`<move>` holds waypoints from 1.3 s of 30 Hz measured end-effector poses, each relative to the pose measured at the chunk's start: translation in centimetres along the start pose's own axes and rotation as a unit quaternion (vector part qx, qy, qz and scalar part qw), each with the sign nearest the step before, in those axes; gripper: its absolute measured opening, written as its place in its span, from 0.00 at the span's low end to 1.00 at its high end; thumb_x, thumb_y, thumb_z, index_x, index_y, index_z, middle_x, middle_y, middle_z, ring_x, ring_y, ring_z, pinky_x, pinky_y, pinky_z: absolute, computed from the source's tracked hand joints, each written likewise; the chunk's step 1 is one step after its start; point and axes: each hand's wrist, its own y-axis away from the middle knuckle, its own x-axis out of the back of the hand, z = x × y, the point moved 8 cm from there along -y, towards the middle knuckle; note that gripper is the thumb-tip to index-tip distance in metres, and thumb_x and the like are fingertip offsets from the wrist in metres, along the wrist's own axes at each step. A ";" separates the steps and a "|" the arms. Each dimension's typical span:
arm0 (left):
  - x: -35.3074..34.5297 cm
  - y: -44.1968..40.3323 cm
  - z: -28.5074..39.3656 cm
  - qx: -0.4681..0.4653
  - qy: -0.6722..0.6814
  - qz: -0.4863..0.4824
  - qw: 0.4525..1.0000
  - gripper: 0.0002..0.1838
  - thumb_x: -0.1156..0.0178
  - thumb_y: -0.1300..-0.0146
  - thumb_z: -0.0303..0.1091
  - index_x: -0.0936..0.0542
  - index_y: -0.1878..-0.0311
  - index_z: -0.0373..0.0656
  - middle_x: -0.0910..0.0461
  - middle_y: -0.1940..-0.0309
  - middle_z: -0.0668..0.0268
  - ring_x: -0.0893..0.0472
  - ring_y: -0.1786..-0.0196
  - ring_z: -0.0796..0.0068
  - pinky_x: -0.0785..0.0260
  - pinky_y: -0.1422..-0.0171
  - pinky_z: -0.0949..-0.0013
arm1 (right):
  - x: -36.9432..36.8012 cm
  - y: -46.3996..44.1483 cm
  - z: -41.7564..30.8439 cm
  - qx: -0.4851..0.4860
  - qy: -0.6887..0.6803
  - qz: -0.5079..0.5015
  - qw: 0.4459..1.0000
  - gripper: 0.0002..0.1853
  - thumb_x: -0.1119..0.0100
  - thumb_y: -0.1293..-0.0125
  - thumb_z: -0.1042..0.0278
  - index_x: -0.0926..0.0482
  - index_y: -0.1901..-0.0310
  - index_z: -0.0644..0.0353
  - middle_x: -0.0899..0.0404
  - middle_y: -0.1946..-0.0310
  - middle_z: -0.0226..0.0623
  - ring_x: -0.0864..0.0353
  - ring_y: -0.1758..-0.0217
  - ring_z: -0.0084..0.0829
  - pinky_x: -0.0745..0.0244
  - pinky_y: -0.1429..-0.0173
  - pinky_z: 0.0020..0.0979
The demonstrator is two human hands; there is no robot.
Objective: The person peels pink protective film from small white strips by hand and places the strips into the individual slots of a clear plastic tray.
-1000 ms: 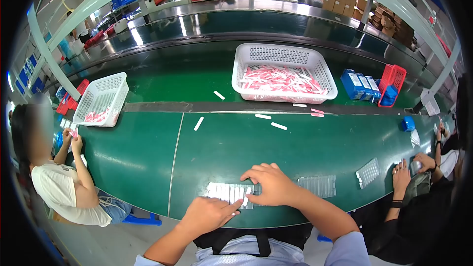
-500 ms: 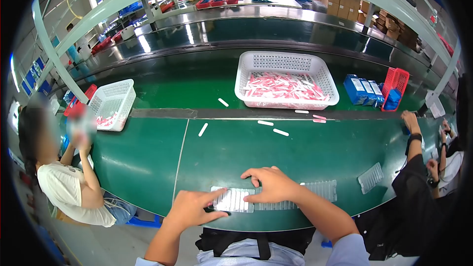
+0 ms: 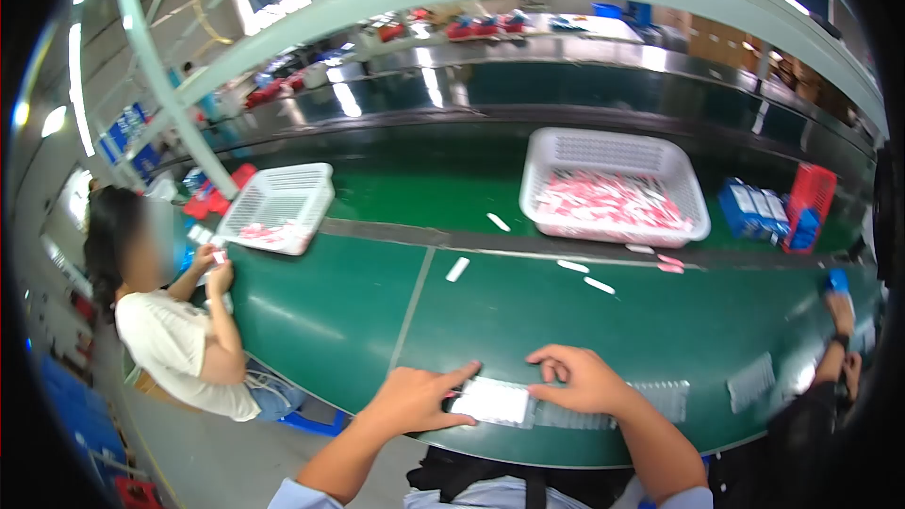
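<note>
Work surface (image 3: 311,297): smooth, green, with a dull sheen and a pale seam running across it. A clear plastic tray (image 3: 495,402), rectangular and ribbed, lies flat near the wearer's edge, between the two hands; its grooves appear bright white, and blur prevents a count of the contents.

Left hand (image 3: 415,400): thumb and index finger spread apart at the tray's left end. A small pinkish piece shows in the gap beside the palm; whether it is held cannot be told. Right hand (image 3: 583,381): fingers loosely bent, thumb at the tray's right end and apart from the index finger; no pinch is seen.

Further ribbed clear trays lie to the right, one partly under the right hand and forearm, the outermost (image 3: 751,383) set at an angle.

Beyond, a large white basket (image 3: 693,193) of perforated, rigid plastic with rounded corners holds a heap of slim pink and white strips (image 3: 613,202). Loose white strips with rounded ends lie scattered on the green surface, one (image 3: 457,270) near the seam; pink ones (image 3: 670,264) lie just in front of the basket.

At left, a co-worker (image 3: 179,339) handles a small pink-and-white piece beside a smaller perforated white basket (image 3: 316,203). At right stand blue packs (image 3: 754,209) and an upright red lattice basket (image 3: 813,203).
</note>
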 end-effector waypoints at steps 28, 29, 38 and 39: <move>-6.0 -21.5 22.5 -0.268 0.103 0.036 0.957 0.32 0.33 0.37 0.54 0.23 0.37 0.42 0.14 0.67 0.53 0.14 0.63 0.49 0.21 0.58 0.51 | -0.4 12.2 -0.9 0.028 0.393 0.189 0.899 0.25 0.34 0.37 0.49 0.17 0.39 0.45 0.29 0.30 0.44 0.38 0.23 0.51 0.48 0.22 0.63; -5.6 -20.6 22.7 -0.271 0.160 0.029 0.949 0.30 0.34 0.34 0.53 0.24 0.37 0.42 0.15 0.66 0.51 0.14 0.63 0.47 0.21 0.57 0.51 | -0.7 12.2 -0.3 0.016 0.390 0.177 0.904 0.25 0.34 0.37 0.50 0.17 0.39 0.45 0.28 0.30 0.44 0.37 0.23 0.51 0.48 0.22 0.63; -3.6 -9.9 6.5 0.040 0.853 -0.213 0.475 0.18 0.50 0.20 0.30 0.29 0.32 0.35 0.24 0.57 0.69 0.30 0.62 0.82 0.38 0.62 0.80 | -0.4 11.5 -2.1 0.012 0.404 0.153 0.902 0.27 0.36 0.35 0.50 0.20 0.36 0.48 0.33 0.26 0.45 0.40 0.21 0.52 0.51 0.21 0.65; -3.3 -9.2 4.3 0.088 0.846 -0.165 0.499 0.19 0.50 0.20 0.29 0.31 0.31 0.34 0.25 0.56 0.68 0.30 0.61 0.81 0.38 0.61 0.80 | -0.8 11.3 -1.8 0.000 0.410 0.133 0.902 0.28 0.36 0.35 0.50 0.22 0.35 0.49 0.35 0.25 0.45 0.42 0.20 0.52 0.51 0.20 0.65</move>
